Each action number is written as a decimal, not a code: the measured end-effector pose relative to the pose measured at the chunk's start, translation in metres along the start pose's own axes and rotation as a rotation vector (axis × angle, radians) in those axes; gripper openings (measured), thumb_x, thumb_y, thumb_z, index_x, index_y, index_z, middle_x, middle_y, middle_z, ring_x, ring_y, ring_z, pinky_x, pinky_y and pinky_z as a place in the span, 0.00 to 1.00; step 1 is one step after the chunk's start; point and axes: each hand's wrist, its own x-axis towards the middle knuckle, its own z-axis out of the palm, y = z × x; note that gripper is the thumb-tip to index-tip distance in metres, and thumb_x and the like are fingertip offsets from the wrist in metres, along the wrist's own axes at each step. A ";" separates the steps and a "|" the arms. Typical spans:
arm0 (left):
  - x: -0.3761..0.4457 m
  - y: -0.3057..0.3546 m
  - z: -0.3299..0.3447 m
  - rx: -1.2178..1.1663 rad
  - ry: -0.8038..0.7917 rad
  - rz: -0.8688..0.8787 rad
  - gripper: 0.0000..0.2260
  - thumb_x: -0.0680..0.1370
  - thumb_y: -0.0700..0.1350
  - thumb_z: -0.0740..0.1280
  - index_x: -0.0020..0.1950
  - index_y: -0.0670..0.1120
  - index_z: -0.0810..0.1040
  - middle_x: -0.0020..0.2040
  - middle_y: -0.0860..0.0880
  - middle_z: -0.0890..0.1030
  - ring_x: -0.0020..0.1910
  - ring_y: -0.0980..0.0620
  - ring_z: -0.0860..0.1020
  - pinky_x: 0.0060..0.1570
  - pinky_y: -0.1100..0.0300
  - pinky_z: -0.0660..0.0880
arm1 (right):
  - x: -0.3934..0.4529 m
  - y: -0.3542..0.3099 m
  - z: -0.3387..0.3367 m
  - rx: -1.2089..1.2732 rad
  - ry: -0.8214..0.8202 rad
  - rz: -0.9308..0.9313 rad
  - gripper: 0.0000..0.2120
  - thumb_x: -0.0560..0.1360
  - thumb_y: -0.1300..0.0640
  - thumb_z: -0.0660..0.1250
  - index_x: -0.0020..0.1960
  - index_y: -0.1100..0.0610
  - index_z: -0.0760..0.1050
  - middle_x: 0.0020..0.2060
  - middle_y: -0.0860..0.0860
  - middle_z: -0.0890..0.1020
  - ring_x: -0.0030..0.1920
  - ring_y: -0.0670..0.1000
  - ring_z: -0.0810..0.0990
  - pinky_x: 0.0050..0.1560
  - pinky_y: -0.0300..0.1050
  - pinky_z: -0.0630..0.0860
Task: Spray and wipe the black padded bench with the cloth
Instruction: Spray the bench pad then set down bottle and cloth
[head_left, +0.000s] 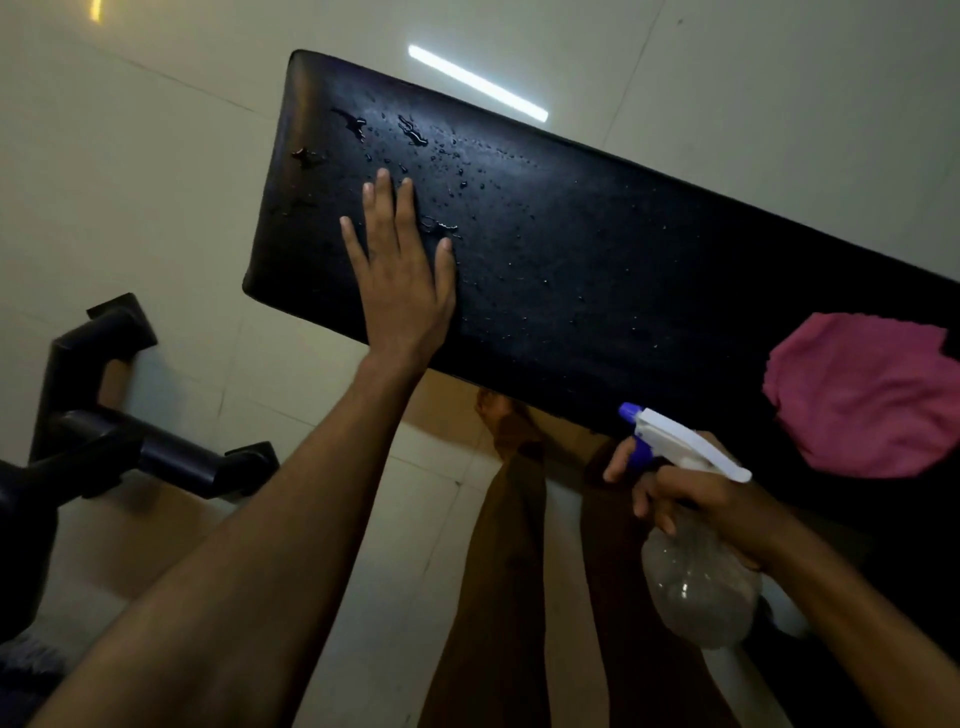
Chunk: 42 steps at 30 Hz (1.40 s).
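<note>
left hand (402, 291) lies flat, fingers spread, on the glossy droplet-beaded black padded counter (597, 249); right hand (706, 499) grips a clear plastic spray bottle (696, 587) beside the crumpled pink cloth (862, 395).

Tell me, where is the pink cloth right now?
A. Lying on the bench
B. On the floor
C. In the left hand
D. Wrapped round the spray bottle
A: the pink cloth lies on the black padded bench, untouched by either hand.
</note>
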 end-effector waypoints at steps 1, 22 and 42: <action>-0.001 0.003 0.000 -0.001 -0.005 -0.002 0.28 0.85 0.53 0.53 0.81 0.40 0.53 0.82 0.40 0.52 0.82 0.42 0.49 0.79 0.39 0.45 | -0.002 0.000 -0.004 0.017 0.025 -0.029 0.11 0.68 0.63 0.64 0.46 0.58 0.83 0.50 0.60 0.84 0.36 0.56 0.80 0.27 0.42 0.74; -0.062 0.081 0.030 0.028 -0.160 0.191 0.27 0.85 0.53 0.53 0.82 0.44 0.52 0.83 0.42 0.49 0.82 0.44 0.47 0.78 0.35 0.44 | -0.059 0.043 -0.058 0.019 0.058 -0.004 0.07 0.67 0.63 0.64 0.42 0.61 0.79 0.40 0.56 0.83 0.32 0.55 0.79 0.27 0.42 0.72; -0.097 0.169 0.055 0.145 -0.312 0.398 0.29 0.85 0.55 0.53 0.83 0.48 0.48 0.83 0.44 0.46 0.82 0.45 0.44 0.78 0.34 0.42 | -0.096 0.073 -0.108 0.101 0.211 -0.129 0.09 0.66 0.64 0.62 0.43 0.62 0.78 0.42 0.56 0.84 0.31 0.58 0.82 0.25 0.44 0.71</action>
